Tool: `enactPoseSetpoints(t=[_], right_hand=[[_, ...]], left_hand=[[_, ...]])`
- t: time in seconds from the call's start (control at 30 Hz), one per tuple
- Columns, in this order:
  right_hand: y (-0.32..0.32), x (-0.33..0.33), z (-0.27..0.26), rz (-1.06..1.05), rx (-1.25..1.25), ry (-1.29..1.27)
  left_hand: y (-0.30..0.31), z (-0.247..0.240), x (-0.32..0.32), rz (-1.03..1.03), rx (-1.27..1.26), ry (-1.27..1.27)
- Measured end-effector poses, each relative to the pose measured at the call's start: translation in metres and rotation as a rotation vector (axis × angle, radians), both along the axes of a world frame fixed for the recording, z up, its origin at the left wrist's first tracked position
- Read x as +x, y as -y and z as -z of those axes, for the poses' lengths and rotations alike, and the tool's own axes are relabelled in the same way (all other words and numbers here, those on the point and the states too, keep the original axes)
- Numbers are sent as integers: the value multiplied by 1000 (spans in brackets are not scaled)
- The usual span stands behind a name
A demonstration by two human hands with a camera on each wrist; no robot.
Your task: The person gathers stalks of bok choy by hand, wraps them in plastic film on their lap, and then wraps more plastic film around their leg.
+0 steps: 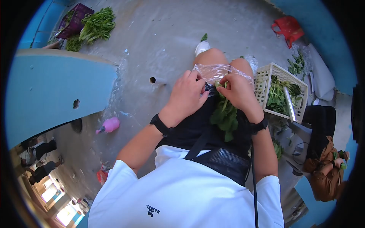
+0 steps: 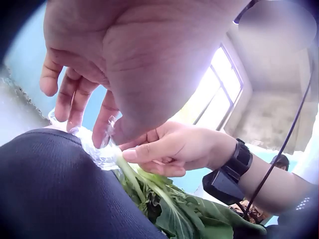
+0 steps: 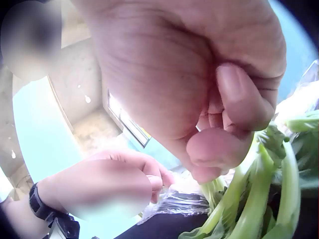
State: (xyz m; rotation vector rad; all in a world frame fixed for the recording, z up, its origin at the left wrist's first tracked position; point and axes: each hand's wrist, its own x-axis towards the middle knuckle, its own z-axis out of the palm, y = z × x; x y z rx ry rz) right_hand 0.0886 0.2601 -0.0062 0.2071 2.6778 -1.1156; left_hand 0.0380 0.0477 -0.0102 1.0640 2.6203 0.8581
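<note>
A bunch of leafy greens [image 1: 225,116] lies across my lap, leaves toward my body and pale stems [image 3: 256,184] away from it. My right hand [image 1: 238,90] holds the stem ends between curled fingers and thumb. Beside it, my left hand [image 1: 186,93] pinches a crumpled piece of clear plastic film [image 2: 94,149] between thumb and forefinger, the other fingers hanging loosely. In the head view the clear film [image 1: 218,70] spreads over my knees, just beyond both hands. Its lower part is hidden behind the fingers.
A white crate [image 1: 262,85] of greens stands right of my legs, a silvery bar across it. Farther off are a red bag [image 1: 288,30], a purple crate [image 1: 72,21] with greens, and a pink bottle [image 1: 110,124]. A short pipe [image 1: 157,80] rises ahead-left; another person [image 1: 323,171] sits at right.
</note>
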Motion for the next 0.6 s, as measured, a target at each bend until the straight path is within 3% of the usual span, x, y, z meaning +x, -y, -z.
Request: enactPoseSetpoints(t=[0.2,0.4,0.47,0.6], right_hand=[[1,0,-8,18,-71,72],[-2,8,6,-107,-217,-227],[-2,6,-3,-63,-256,-17],[-2,8,-8,30,-349,105]], left_hand=[[17,12,9,-57,78,67],[21,23,13,-107,194,130],[18,16,14,-166,155,154],[14,12,15,-177,150,167]])
